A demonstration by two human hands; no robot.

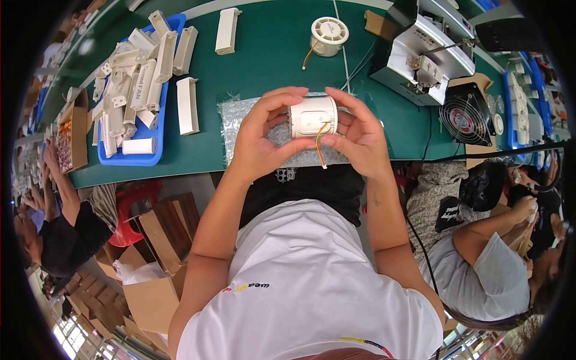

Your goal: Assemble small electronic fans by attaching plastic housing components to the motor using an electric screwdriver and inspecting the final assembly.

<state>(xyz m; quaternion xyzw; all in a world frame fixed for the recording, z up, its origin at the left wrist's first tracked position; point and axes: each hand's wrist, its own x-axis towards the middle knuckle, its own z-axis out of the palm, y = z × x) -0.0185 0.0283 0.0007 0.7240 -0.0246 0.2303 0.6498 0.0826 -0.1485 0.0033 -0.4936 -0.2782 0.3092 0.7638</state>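
Between my two hands is a white cylindrical fan housing, lying on its side above a sheet of bubble wrap. My left hand grips its left end, thumb below and fingers over the top. At the other end my right hand closes round it in the same way. Orange, yellow and dark wires come out of the housing near my right thumb and hang down to a small white plug. A similar round white fan unit with a grilled top stands farther back on the green table.
A blue tray heaped with white plastic shells stands at the left. Two loose shells lie beside it. At the right are a metal machine and a black fan. Co-workers sit on both sides; cardboard boxes stand below left.
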